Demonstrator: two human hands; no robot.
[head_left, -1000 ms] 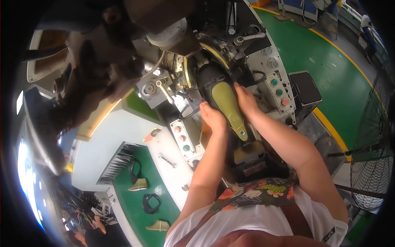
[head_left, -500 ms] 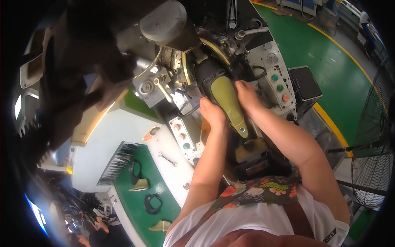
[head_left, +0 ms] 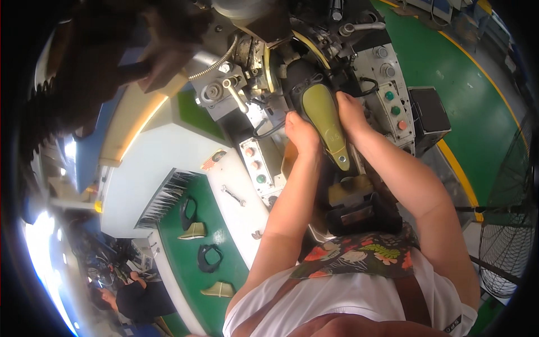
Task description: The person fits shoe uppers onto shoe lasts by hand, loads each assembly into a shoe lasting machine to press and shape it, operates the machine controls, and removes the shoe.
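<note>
The person's left hand (head_left: 303, 133) and right hand (head_left: 352, 117) clasp the dark shoe upper (head_left: 297, 73) from either side of the sole-up olive last (head_left: 327, 119), seemingly to keep it centred. Curved bands (head_left: 270, 70) stand just past the last's wide end; button panels (head_left: 396, 106) flank it; a brown block (head_left: 349, 191) leaves little room at its narrow tip.

A white shirt (head_left: 342, 297) is worn under a dark floral apron (head_left: 359, 255) with brown straps (head_left: 412, 297).
</note>
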